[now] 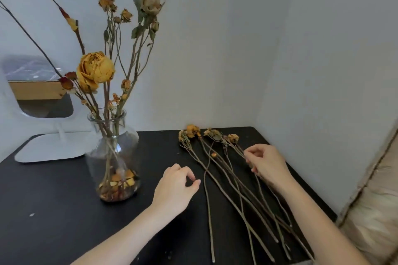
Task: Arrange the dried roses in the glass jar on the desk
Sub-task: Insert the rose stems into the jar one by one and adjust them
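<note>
Glass jar (114, 157): upright on the left part of the black desk (53, 211), several dried roses already standing in it, loose petals at its bottom.
Loose roses (226, 174): lying flat at right, heads toward the far wall, stems toward the near edge.
Left hand (175, 187): hovering between jar and stems, thumb and forefinger nearly touching, gripping nothing.
Right hand (266, 162): over the rightmost stems, fingers curled; whether it grips one, cannot tell.
Mirror (38, 90): far left, behind the jar.

No legible text, labels, brands, numbers or signs anywhere in the head view; none on any object or surface shown. Nothing further to record for this frame.
</note>
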